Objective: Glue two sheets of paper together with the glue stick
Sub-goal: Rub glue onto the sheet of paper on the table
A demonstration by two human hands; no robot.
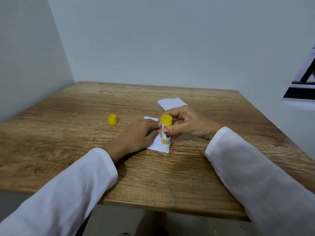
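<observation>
2 hands worked at the near sheet (157,145) on the tabletop (85,116). The left hand (139,133) lay flat on it, fingers straight, pinning it down. The right hand (185,124) had its fingers curled round the glue stick (166,133), upright with its lower end on that sheet. Thin paper likely slides and creases, so pinning beside the stroke seemed wise; the stiff barrel suited a mid-body grip. Farther off stood the yellow cap (112,119); beyond the hands lay the second sheet (172,103).

The left hand (139,133) hides most of the near sheet (157,143) (glue stick (166,133) label partly covered).
</observation>
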